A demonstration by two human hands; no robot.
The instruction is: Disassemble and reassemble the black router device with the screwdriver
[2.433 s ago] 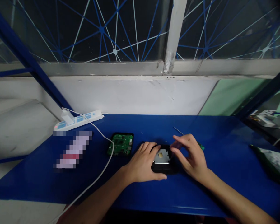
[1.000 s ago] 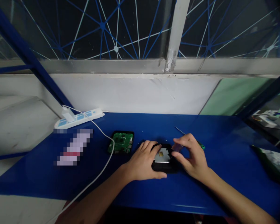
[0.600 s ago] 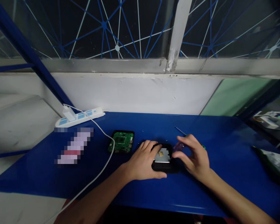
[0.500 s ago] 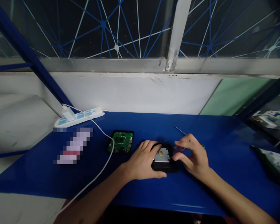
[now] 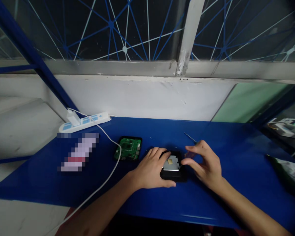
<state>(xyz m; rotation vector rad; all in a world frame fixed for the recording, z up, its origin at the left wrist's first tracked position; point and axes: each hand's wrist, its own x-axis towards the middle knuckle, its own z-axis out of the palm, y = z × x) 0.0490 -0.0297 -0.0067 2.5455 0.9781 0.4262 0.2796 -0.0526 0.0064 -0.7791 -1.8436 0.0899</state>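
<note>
A black plastic case (image 5: 174,178) lies on the blue table, with a silver metal plate (image 5: 171,167) and a small gold-coloured square (image 5: 170,161) inside it. My left hand (image 5: 149,168) is laid over its left side, fingers at the far edge and thumb at the near edge, gripping it. At the case's right edge, my right hand (image 5: 206,164) pinches the translucent purple handle of a screwdriver (image 5: 188,154); its tip is too small and dark to make out. Behind that hand lies a second screwdriver (image 5: 190,137), its handle mostly hidden.
A green circuit board (image 5: 128,149) in a black shell sits left of my left hand. A white cable (image 5: 102,185) crosses the table from a power strip (image 5: 94,120) holding a charger (image 5: 73,118). A pixelated pinkish item (image 5: 81,151) lies left; a silvery bag (image 5: 291,172) lies right.
My right hand's fingers and thumb shift slightly round the purple handle, which shows more or less between them. My left hand and the case stay in place; the view moves slightly.
</note>
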